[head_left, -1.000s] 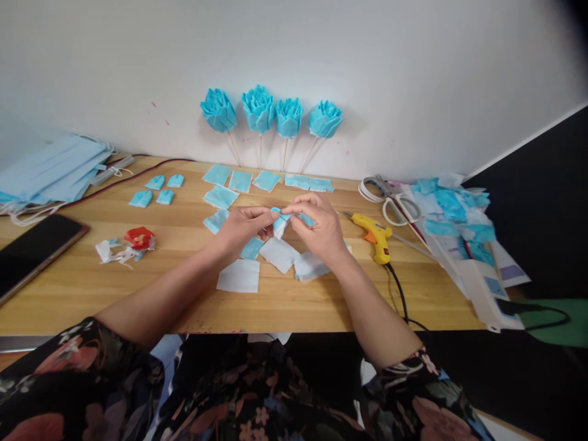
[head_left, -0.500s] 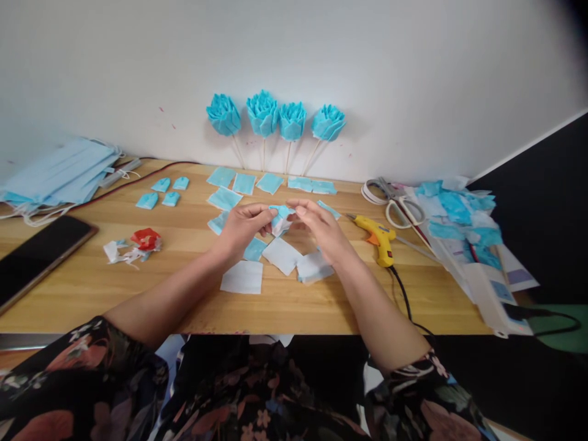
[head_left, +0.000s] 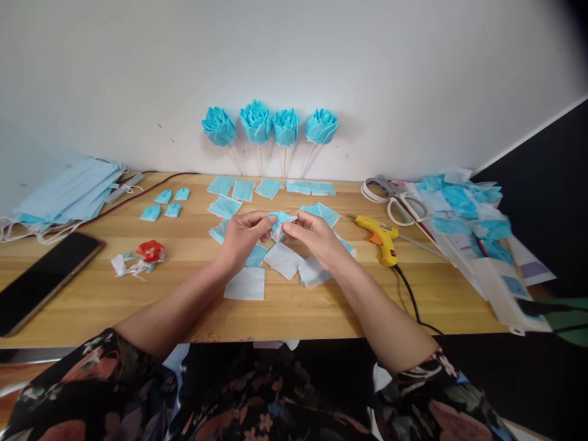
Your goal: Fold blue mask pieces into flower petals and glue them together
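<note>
Between my two hands is a small folded piece of blue and white mask fabric (head_left: 278,225), held above the table. My left hand (head_left: 247,236) pinches its left side between thumb and fingers. On the right edge, my right hand (head_left: 315,236) grips it with thumb and forefinger. Below and around the hands lie several cut fabric squares, among them a white square (head_left: 244,284) and a blue square (head_left: 225,206). Several folded blue petals (head_left: 150,212) rest further left.
Several blue fabric flowers (head_left: 256,122) on sticks lean against the wall. To the right lie a yellow glue gun (head_left: 380,237), scissors (head_left: 407,208) and fabric scraps (head_left: 468,202). At left are stacked masks (head_left: 73,190), a phone (head_left: 48,278) and a red crumpled scrap (head_left: 150,251).
My right hand's fingers have closed on the right edge of the folded fabric, where they were looser before. The view has shifted slightly.
</note>
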Demonstrator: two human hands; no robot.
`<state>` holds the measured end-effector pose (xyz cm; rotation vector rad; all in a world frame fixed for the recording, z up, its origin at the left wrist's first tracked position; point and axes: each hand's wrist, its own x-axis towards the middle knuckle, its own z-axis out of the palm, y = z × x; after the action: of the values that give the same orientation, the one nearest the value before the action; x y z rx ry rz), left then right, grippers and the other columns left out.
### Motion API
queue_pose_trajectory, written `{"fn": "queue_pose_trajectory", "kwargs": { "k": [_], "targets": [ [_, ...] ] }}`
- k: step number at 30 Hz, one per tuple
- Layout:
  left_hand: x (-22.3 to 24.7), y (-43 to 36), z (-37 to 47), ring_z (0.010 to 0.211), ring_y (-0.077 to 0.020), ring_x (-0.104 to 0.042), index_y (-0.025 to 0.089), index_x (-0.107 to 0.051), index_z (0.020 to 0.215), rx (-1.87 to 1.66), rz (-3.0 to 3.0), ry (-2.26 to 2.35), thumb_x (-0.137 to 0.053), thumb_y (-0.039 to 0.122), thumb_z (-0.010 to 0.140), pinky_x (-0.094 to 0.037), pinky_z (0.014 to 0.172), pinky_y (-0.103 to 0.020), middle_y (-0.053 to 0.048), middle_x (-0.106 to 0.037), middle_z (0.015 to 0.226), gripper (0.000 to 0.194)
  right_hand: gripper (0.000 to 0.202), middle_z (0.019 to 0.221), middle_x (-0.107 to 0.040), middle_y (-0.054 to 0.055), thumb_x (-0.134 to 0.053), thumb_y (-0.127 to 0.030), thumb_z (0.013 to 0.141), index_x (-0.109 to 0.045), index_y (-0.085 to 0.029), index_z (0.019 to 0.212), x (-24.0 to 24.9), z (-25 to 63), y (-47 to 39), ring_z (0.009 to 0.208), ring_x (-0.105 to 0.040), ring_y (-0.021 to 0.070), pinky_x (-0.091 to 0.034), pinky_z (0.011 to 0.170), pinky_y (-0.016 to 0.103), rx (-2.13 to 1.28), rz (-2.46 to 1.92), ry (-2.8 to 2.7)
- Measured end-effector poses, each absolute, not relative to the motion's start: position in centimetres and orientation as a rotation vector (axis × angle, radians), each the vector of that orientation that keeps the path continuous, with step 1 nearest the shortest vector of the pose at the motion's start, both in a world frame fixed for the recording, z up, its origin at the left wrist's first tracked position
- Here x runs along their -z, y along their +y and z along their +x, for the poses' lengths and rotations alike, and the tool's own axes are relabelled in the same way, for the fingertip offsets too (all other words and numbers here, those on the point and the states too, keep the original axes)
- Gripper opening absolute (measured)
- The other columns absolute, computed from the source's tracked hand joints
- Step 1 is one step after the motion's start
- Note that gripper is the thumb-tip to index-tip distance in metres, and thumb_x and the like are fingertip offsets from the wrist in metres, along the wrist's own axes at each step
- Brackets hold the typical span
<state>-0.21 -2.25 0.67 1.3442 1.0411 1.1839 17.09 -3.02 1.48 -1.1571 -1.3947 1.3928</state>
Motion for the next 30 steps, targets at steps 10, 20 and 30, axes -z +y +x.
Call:
{"fn": "queue_pose_trajectory", "kwargs": {
  "k": [10, 20, 30],
  "targets": [
    [-0.5, -2.3, -0.2, 0.057, -0.0105, -0.052, 0.017, -0.066, 0.06, -1.083, 1.218, 0.949, -0.071, 0.041, 0.081, -0.042, 0.059, -0.025, -0.001, -0.06, 0.058, 0.033, 0.025, 0.073, -0.058, -0.003, -0.069, -0.043, 0.073, -0.058, -0.021, 0.076, -1.5, 17.5, -2.6, 0.071, -0.051, 0.0135, -0.041, 0.071, 0.029, -1.355, -1.142, -1.421],
    [-0.1, -1.9, -0.5, 0.064, -0.0154, -0.06, 0.014, -0.073, 0.085, -1.07, 1.043, 0.8, -0.07, 0.039, 0.078, -0.047, 0.059, -0.027, -0.004, -0.065, 0.068, 0.026, 0.022, 0.071, -0.055, -0.004, -0.067, -0.041, 0.077, -0.058, -0.021, 0.076, -1.1, 17.9, -2.5, 0.069, -0.049, 0.0135, -0.038, 0.067, 0.028, -1.319, -1.16, -1.483],
    [-1.2, -2.0, -0.6, 0.06, -0.0113, -0.055, 0.017, -0.067, 0.075, -1.102, 1.149, 0.943, -0.076, 0.044, 0.076, -0.044, 0.058, -0.024, 0.0, -0.062, 0.064, 0.029, 0.022, 0.071, -0.054, -0.004, -0.067, -0.041, 0.08, -0.059, -0.021, 0.077, -1.0, 18.1, -2.5, 0.069, -0.049, 0.0137, -0.038, 0.067, 0.029, -1.297, -1.17, -1.531]
  ]
}}
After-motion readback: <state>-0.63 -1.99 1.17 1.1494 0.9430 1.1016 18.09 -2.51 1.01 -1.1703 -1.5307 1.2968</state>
